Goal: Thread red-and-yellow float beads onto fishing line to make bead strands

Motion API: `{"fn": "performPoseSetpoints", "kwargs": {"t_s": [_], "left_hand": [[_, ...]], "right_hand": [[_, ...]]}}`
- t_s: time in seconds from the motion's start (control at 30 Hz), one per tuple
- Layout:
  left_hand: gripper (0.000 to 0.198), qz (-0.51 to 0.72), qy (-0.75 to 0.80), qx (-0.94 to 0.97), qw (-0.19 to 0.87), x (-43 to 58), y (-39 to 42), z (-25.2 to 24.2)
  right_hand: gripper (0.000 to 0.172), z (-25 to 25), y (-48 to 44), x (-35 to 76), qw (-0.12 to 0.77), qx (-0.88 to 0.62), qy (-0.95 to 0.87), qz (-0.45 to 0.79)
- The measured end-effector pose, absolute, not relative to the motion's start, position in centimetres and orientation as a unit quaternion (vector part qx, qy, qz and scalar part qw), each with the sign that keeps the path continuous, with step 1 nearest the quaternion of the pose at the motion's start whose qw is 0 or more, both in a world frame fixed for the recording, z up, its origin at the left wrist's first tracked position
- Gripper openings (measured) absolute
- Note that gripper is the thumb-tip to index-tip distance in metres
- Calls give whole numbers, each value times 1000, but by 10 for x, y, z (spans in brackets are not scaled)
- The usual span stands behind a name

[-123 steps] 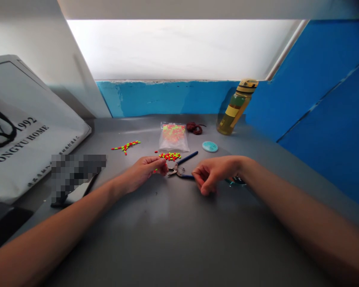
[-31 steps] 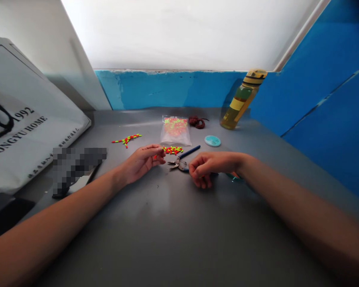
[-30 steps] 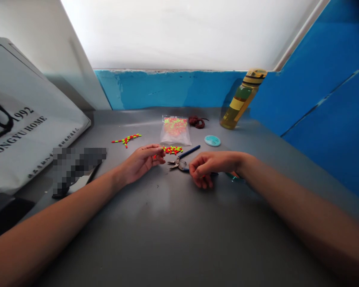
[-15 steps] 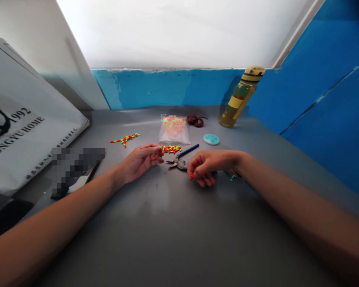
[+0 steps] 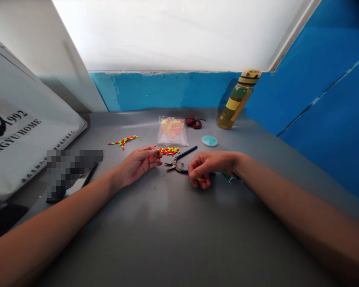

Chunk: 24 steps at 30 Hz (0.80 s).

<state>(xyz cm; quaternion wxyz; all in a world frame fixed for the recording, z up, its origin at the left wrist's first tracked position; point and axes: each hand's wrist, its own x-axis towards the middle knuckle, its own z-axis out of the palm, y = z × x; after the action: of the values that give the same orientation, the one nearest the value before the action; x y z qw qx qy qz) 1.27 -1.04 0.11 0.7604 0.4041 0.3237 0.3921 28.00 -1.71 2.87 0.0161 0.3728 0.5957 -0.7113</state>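
My left hand (image 5: 139,164) hovers over the table with thumb and fingers pinched together; a small red bead (image 5: 151,158) shows between the fingers. Just beyond its fingertips lies a loose pile of red and yellow-green oval beads (image 5: 171,151). Curled beside the pliers, my right hand (image 5: 208,166) holds one red and yellow-green bead (image 5: 200,180) in its fingers. The blue-handled pliers (image 5: 187,152) lie with jaws apart between both hands, one handle partly hidden by the right hand. A clear bag of beads (image 5: 172,131) lies behind the pile.
More beads (image 5: 124,141) form a branching cluster at left. Behind are a dark red cord bundle (image 5: 194,122), a turquoise disc (image 5: 209,140) and a yellow-capped bottle (image 5: 239,99). A large white bag (image 5: 42,119) stands at left. Some turquoise item (image 5: 229,177) shows under my right wrist.
In my right hand, the bead shows more of its length, red and yellow-green, lower among the curled fingers. The left hand keeps its pinch. The whole view has shifted slightly.
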Motion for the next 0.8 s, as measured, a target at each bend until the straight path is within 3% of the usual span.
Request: {"fn": "performPoseSetpoints", "kwargs": {"t_s": [0.33, 0.8], "left_hand": [[7, 393, 330, 409, 755, 15, -11, -1], [6, 394, 324, 407, 758, 13, -9, -2]], "right_hand": [[18, 28, -14, 281, 47, 367, 617, -695], [33, 26, -14, 283, 48, 370, 600, -708]]}}
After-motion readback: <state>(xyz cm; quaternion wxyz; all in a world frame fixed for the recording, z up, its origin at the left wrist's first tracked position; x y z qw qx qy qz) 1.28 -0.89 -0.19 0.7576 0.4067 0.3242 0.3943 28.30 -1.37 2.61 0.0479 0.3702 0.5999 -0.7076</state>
